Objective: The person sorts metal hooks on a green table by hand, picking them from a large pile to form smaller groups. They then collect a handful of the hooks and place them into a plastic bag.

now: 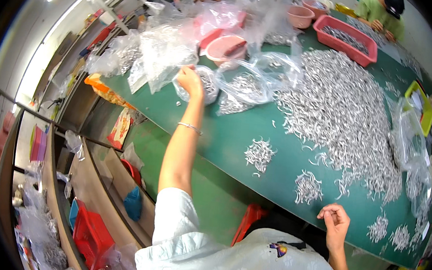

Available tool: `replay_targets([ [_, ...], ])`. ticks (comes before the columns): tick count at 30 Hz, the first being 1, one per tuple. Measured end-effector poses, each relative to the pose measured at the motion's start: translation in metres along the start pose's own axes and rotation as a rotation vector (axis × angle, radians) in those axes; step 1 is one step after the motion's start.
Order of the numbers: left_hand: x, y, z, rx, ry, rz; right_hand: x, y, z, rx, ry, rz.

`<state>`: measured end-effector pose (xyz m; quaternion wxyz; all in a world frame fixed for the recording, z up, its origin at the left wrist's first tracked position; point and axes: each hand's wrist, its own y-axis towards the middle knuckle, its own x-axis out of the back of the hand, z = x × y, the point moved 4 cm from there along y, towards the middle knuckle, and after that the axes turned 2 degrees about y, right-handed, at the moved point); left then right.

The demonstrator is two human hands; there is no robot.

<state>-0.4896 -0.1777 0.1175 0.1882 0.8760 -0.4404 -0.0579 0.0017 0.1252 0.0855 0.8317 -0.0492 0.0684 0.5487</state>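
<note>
My left hand (191,81), arm stretched out across the table, is closed at the side of a clear plastic bag (210,95) holding small silvery curved pieces. What its fingers hold, if anything, is hidden. Close to the table's near edge is my right hand (335,221), its fingers curled in toward the thumb; nothing can be made out in them. A small heap of curved metal pieces (308,187) lies just beyond it, with another small heap (259,155) further left. The large pile of the same pieces (337,106) spreads over the table's right half.
The green table (225,141) also bears more clear bags (164,49), a pink bowl (226,49) and a pink tray of pieces (345,39). At the far right a person in green (382,18) works. Shelving with a red basket (91,239) stands left.
</note>
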Motion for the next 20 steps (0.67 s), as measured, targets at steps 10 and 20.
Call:
replay_targets([
  [10, 0.095, -0.166, -0.119, -0.201, -0.504, 0.418, 0.143, -0.149, -0.074, -0.831, -1.251, 0.394],
  [20, 0.34, -0.374, 0.119, 0.245, 0.366, 1.765, 0.171, -0.262, -0.175, -0.687, -1.022, -0.069],
])
